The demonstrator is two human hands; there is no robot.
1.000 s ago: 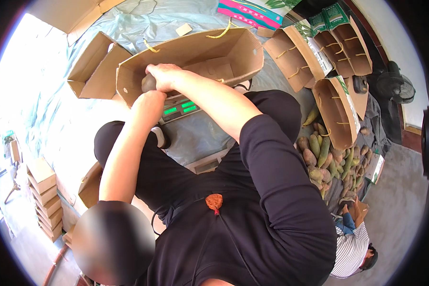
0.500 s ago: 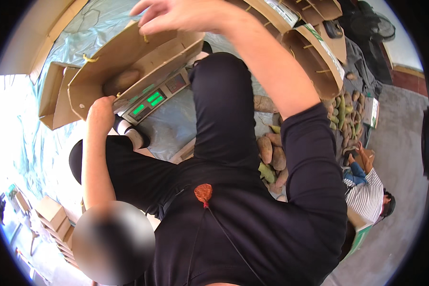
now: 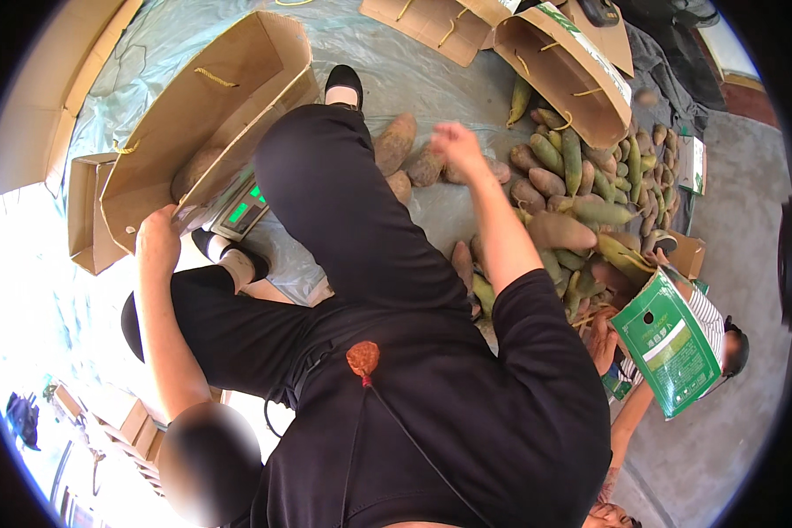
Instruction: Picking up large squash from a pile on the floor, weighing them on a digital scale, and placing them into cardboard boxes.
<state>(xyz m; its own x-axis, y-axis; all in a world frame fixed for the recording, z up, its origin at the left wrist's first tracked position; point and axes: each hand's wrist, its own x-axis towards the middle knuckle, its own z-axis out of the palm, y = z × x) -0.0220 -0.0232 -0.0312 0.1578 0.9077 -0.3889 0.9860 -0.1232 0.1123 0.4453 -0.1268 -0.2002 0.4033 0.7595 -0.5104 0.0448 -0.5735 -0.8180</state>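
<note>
My left hand [image 3: 157, 238] grips the near edge of an open cardboard box [image 3: 268, 57] with yellow cord handles. Inside lies a brown root vegetable [image 3: 195, 172], partly hidden by the box wall. The box rests on a digital scale [image 3: 240, 214] with a lit green display, much of it covered by the box and my leg. To the right, my right hand [image 3: 457, 146] is over several large brownish root vegetables [image 3: 395, 143] on plastic sheeting. It is somewhat blurred; its fingers look apart, and nothing shows in them.
A heap of green and brownish root vegetables [image 3: 581, 207] spreads on the right. Open boxes [image 3: 559, 75] stand beyond it. At the far right, a co-worker in a striped top [image 3: 709, 310] is partly behind a green box [image 3: 669, 343]; another person's arm [image 3: 627, 427] shows below.
My right hand has left the box's far side and moved right, over the roots. The view has turned, showing more of the heap. A green box now appears before the co-worker.
</note>
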